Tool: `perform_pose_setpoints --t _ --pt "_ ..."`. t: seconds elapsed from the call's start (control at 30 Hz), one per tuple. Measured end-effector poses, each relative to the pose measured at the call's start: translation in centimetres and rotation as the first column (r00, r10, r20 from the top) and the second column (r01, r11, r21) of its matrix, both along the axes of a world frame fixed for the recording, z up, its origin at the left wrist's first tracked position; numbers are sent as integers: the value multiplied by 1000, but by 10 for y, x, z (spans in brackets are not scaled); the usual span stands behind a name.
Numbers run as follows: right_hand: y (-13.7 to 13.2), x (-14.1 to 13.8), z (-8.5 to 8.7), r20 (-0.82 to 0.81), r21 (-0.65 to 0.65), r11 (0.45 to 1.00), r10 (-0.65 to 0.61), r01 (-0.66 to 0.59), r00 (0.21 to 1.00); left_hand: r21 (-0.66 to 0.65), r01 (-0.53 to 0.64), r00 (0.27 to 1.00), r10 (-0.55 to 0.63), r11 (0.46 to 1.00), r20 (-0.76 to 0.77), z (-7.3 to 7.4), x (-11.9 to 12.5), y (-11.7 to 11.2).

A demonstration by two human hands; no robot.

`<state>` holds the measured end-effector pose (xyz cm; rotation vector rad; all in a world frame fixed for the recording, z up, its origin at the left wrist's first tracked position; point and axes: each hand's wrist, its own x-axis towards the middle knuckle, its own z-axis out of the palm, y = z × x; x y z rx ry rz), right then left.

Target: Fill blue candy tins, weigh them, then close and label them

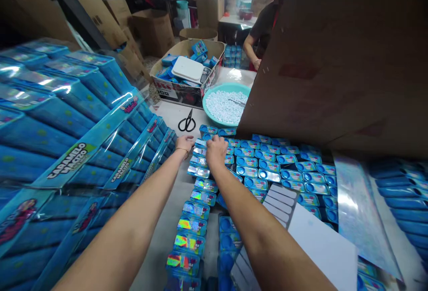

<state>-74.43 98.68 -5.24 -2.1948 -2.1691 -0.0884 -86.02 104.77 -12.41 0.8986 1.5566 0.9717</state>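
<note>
My right hand (216, 149) rests over the far end of a column of small blue candy tins (199, 161), its fingers bent together and pointing down. Whatever is under those fingertips is hidden. At the left end of the same tins is my left hand (185, 143), its fingertips stretched toward them with a small gap between the fingers. Shiny rainbow-reflecting seals show on the nearer tins (190, 243) of the column. Under my right forearm lie a sheet of pale strip labels (280, 204) and a plain white sheet (323, 246).
Shrink-wrapped blue display packs (76, 157) stand high on my left. Black scissors (187, 122) lie beyond my hands, near a turquoise basin (206, 107) of white candies. A big cardboard box (334, 59) blocks the right. A carton (180, 93) holds blue packs. A co-worker's arm (250, 50) shows behind.
</note>
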Motion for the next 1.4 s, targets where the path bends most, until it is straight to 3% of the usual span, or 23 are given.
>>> perform_pose_setpoints --t 0.1,0.2,0.27,0.33,0.43,0.5,0.57,0.63,0.7,0.77,0.87,0.93,1.0,1.07,1.13,1.17,1.23,1.3,1.37,1.4 --pt "-2 8 21 110 -129 961 258 -243 960 46 34 987 -27 998 -156 12 -7 -2" --pt "-6 32 58 188 -153 954 283 -257 941 96 38 966 -12 995 -259 39 -8 -18" --pt "-18 65 91 216 -149 956 281 -253 935 170 91 954 -37 981 -298 62 7 -42" --pt "-41 109 124 217 -199 945 301 -260 929 279 259 924 -154 925 -349 85 35 -78" --pt "-91 175 155 111 -296 938 223 -182 969 295 602 788 -492 742 -370 113 90 -140" --pt "-122 210 154 -91 -365 925 73 -101 993 312 709 702 -591 632 -398 123 125 -174" --pt "-145 234 140 -375 -410 909 -96 -72 922 288 752 657 -638 593 -402 124 154 -195" --pt "-160 247 120 -637 -375 925 -212 -57 741 247 765 642 -680 594 -353 121 176 -205" --pt "-170 253 108 -783 -311 950 -238 -31 575 226 749 662 -707 622 -247 118 191 -208" --pt "-178 256 106 -826 -249 968 -202 -20 527 218 698 713 -692 682 -114 118 200 -208" --pt "-191 258 120 -802 -148 989 -112 -14 587 224 626 753 -653 747 76 131 198 -210" --pt "-199 259 135 -801 -182 982 -120 -48 587 268 641 717 -686 720 128 148 187 -213" --pt "-210 260 152 -798 -297 946 -173 -128 577 317 671 685 -724 670 82 167 171 -220" --pt "-222 262 173 -783 -324 933 -172 -156 598 338 654 711 -703 676 29 184 153 -230" --pt "-238 268 195 -757 -213 974 -112 -81 643 321 616 734 -672 720 98 197 138 -240" --pt "-247 272 207 -744 -132 991 -83 -24 663 311 625 705 -689 716 169 201 133 -244" --pt "-267 283 226 -716 6 996 -59 91 695 268 694 624 -744 668 238 208 126 -250" --pt "-291 295 240 -701 103 972 -78 209 709 205 764 585 -791 612 180 213 125 -253" --pt "-317 304 246 -701 190 917 -124 352 703 177 811 556 -829 557 61 218 129 -256" --pt "-331 307 246 -706 226 878 -151 423 692 194 841 511 -859 505 22 221 133 -258"
